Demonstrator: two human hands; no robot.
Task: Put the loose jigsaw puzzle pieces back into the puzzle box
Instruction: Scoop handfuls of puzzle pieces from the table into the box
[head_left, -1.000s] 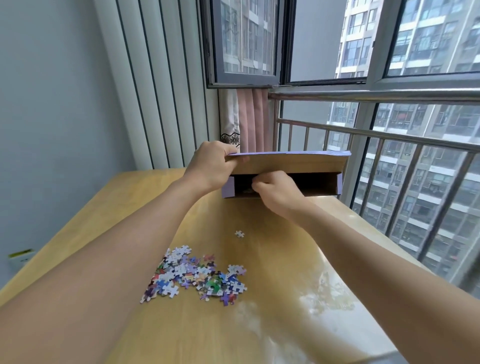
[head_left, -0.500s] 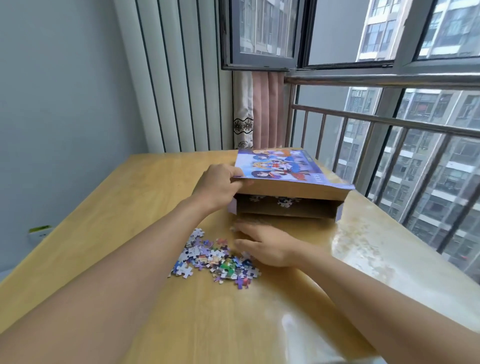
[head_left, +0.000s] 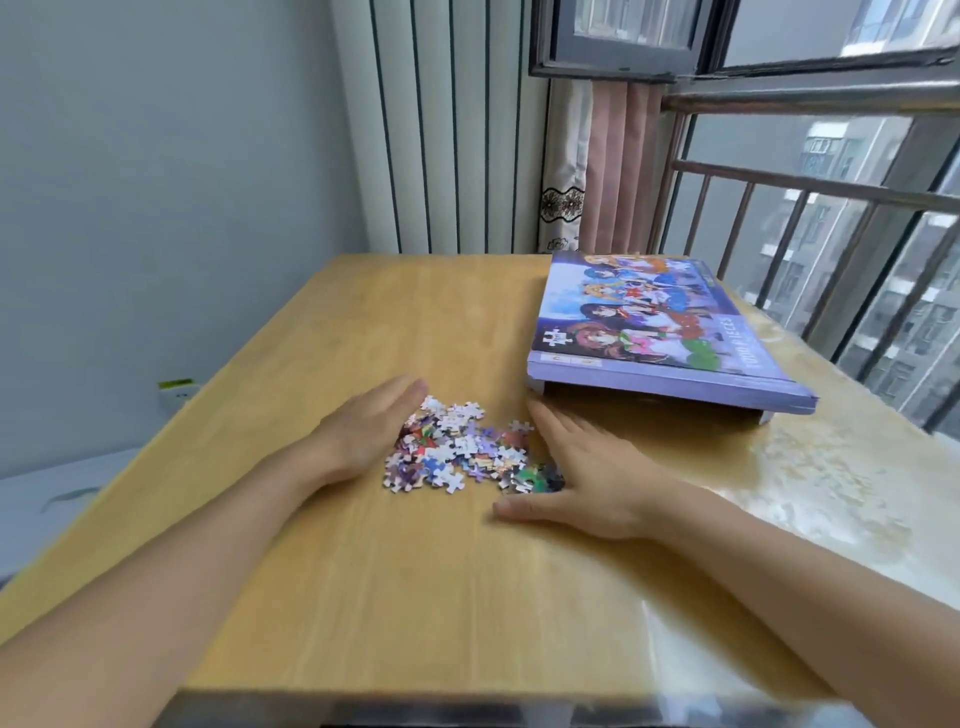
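Left hand (head_left: 371, 434) flat on the wooden surface (head_left: 415, 571), fingers straight and together, inner edge touching the left side of the loose puzzle pieces (head_left: 460, 452). It holds nothing. Pieces sit in one small heap mid-surface, between my two hands. Right hand (head_left: 582, 478) also flat, fingers extended, thumb spread toward me, cupped against the right side of the heap and touching it; no grip on anything. Puzzle box (head_left: 654, 327) lies beyond the right hand near the railing (head_left: 810, 187), printed lid on top, near edge slightly raised, apart from the heap. All visible pieces are outside the box.
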